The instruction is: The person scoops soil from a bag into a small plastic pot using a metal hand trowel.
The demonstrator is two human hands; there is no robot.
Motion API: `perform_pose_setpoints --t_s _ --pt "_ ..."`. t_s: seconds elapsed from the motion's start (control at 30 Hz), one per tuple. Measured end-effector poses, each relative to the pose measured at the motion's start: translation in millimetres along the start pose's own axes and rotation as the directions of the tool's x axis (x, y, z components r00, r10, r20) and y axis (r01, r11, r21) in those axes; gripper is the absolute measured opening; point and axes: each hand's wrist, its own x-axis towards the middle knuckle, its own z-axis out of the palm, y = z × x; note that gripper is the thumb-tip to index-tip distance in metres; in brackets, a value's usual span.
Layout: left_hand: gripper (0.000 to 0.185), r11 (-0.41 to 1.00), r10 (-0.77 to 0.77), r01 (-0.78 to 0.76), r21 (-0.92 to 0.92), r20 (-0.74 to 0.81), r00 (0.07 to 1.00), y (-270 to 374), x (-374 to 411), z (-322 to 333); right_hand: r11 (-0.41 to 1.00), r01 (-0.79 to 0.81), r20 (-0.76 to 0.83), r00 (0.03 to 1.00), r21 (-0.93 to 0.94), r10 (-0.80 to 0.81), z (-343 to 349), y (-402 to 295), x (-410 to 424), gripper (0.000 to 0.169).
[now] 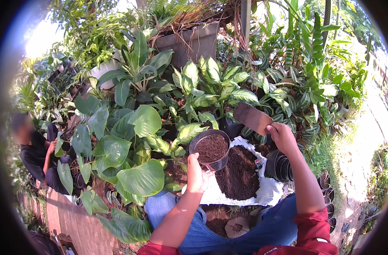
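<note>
My left hand (196,175) grips a round black plastic plant pot (222,163), its thumb near the rim. Dark brown soil (211,148) fills much of the pot, which tilts towards me. In my right hand (282,137) is a flat, brownish trowel-like scoop (253,118), raised to the right of the pot, with dark soil on its far end. Below both hands lies an opened white sack (270,191) with a heap of dark soil (238,175) in it, between my knees.
Nested black pots (278,165) lie on their side right of the sack. Several small pots (329,194) line the right. Broad-leaved plants (143,178) crowd the left, variegated ones (210,83) the front. A large grey planter (187,43) stands behind. Another person (34,156) sits far left.
</note>
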Motion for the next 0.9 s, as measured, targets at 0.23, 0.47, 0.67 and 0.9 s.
perform_pose_setpoints --t_s 0.23,0.47,0.67,0.9 --pt "0.041 0.936 0.286 -0.278 0.215 -0.007 0.958 6 -11 11 0.975 -0.089 0.149 0.981 -0.205 0.121 21 33 -2 0.035" --pt "0.040 0.970 0.229 -0.224 0.089 -0.044 0.973 14 -14 11 0.895 -0.193 0.258 0.914 -0.403 0.313 91 91 -21 0.032" --pt "0.041 0.979 0.201 -0.199 0.036 -0.077 0.977 12 -11 17 0.875 -0.384 0.496 0.721 -0.296 0.484 202 182 -124 0.042" --pt "0.041 0.992 0.124 -0.122 0.017 -0.151 0.981 19 -17 21 0.420 -0.901 0.843 0.308 0.110 0.441 301 163 -239 0.038"
